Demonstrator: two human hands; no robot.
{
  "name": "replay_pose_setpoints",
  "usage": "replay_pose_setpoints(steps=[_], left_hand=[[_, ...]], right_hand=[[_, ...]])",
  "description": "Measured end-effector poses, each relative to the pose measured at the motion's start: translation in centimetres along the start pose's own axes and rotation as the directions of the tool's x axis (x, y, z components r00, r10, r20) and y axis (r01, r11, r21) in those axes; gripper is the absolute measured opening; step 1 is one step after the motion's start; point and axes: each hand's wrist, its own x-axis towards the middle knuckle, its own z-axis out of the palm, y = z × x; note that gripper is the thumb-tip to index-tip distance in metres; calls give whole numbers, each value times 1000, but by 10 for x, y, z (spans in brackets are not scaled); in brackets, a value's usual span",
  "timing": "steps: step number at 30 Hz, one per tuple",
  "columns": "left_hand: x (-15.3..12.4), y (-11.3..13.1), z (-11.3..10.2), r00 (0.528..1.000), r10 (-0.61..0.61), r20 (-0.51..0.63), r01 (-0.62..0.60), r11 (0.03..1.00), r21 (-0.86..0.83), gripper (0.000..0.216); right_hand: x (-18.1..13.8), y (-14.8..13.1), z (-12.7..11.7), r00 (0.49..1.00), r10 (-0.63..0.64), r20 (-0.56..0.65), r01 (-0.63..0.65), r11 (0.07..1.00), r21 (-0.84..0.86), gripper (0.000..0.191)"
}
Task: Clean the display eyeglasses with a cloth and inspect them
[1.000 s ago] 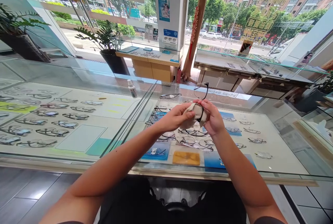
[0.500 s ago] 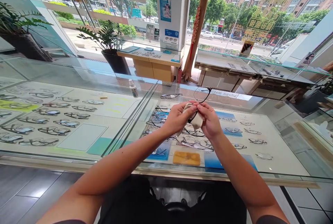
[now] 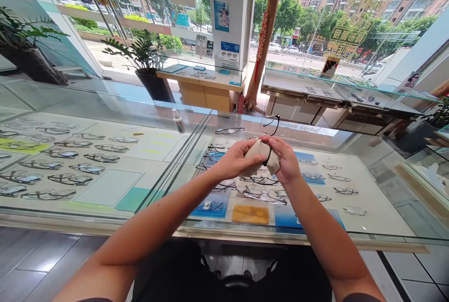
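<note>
- My left hand (image 3: 233, 159) hangs above the counter (image 3: 351, 239), over its near half, clenched on a beige cloth (image 3: 257, 154).
- My right hand (image 3: 287, 164), close beside it above the counter, grips the same cloth and the black-framed glasses (image 3: 270, 125) wrapped in it.
- One lens sits inside the cloth. The other rises clear of it, well off the counter glass.
- Under the counter glass: rows of display frames (image 3: 70, 178).
- Near the counter's far edge: a spare pair (image 3: 229, 130) lying flat and a spray bottle (image 3: 178, 121) standing upright.
- Beyond the counter: a potted plant (image 3: 149, 56).

The cloth (image 3: 257, 156) hides most of the glasses (image 3: 270, 125).
</note>
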Motion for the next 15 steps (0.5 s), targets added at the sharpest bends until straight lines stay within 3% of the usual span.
replay_pose_setpoints(steps=[9, 15], left_hand=[[4, -6, 12, 951, 95, -294, -74, 994, 84, 63], [8, -1, 5, 979, -7, -205, 0, 999, -34, 66]], right_hand=[[-7, 12, 4, 997, -60, 56, 64, 996, -64, 27], [-4, -2, -4, 993, -119, 25, 120, 991, -61, 25]])
